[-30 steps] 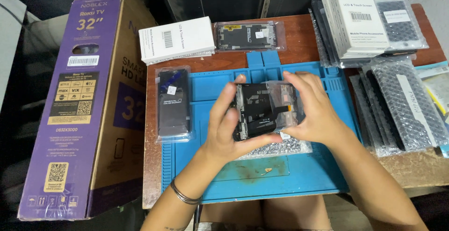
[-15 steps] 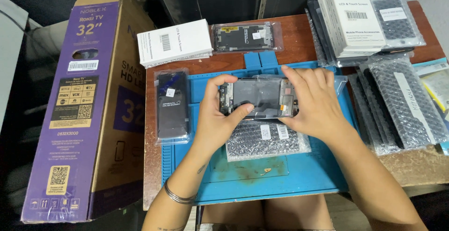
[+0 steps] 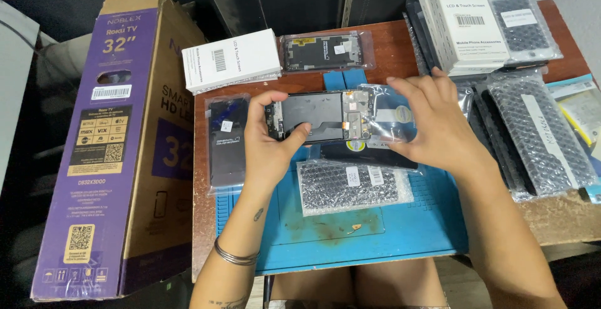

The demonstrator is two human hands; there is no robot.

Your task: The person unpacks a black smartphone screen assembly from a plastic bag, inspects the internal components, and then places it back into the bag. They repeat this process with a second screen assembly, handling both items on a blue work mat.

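Both hands are up over the blue work mat [image 3: 400,246], sharing one item: a dark phone screen assembly [image 3: 316,117], back side up, with its metal frame and a small board showing near the right end. The left hand [image 3: 266,143] is curled around the assembly's left end, thumb pressed on the dark back plate, fingers wrapped behind. The right hand [image 3: 438,130] has its fingers spread fairly wide, tips on a clear plastic sleeve [image 3: 391,115] that covers the assembly's right end; how firmly it pinches, I cannot tell. By my reading the part sits partway in the sleeve, and the step in hand is parting screen and wrapper. The next move should call for a steady left grip on the frame edges while the right slides the sleeve along the length, without flexing the panel. A bubble-wrap pouch [image 3: 354,187] lies on the mat just below, and a bagged dark panel [image 3: 227,140] lies left of the hands
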